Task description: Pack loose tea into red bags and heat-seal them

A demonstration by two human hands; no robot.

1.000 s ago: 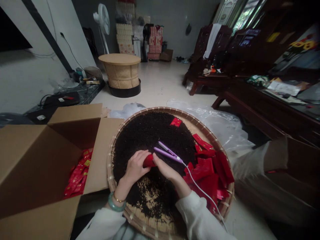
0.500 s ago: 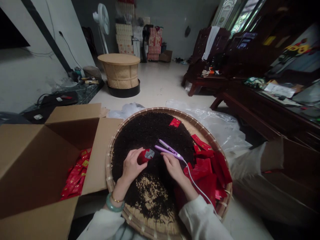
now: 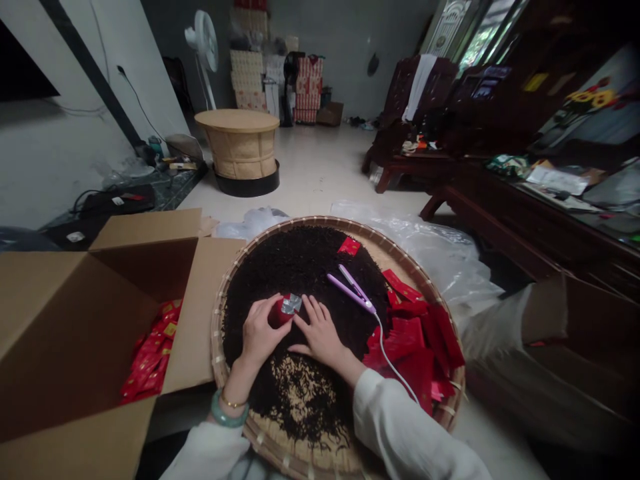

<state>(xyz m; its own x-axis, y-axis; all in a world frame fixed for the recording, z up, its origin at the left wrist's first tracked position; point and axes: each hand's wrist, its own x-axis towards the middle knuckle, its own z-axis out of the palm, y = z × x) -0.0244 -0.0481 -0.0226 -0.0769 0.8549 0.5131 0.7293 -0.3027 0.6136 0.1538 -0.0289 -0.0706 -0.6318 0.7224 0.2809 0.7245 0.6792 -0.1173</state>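
Note:
My left hand [image 3: 261, 328] is closed around a small red packet [image 3: 280, 308], whose silver-lined end [image 3: 291, 304] faces up and to the right. Close by on the right, my right hand [image 3: 320, 333] has its fingers spread, the fingertips at the packet's edge; whether they touch it I cannot tell. Beyond that hand a purple mini hair straightener [image 3: 351, 291] lies with its jaws apart on dark loose tea leaves [image 3: 290, 257]. The leaves cover much of a round woven bamboo tray [image 3: 220, 327]. Flat red packets [image 3: 405, 340] are piled on its right side.
An open cardboard box [image 3: 200, 307] on the left holds several red packets [image 3: 155, 353]. One red packet [image 3: 349, 246] lies on the leaves at the far side. The straightener's white cord [image 3: 387, 357] runs over the pile. Clear plastic sheeting [image 3: 425, 247] lies behind the tray.
My right hand has come away from the hair straightener and moved left to the packet, fingers spreading. The straightener now lies farther right. My left hand still holds the packet, shifted slightly left.

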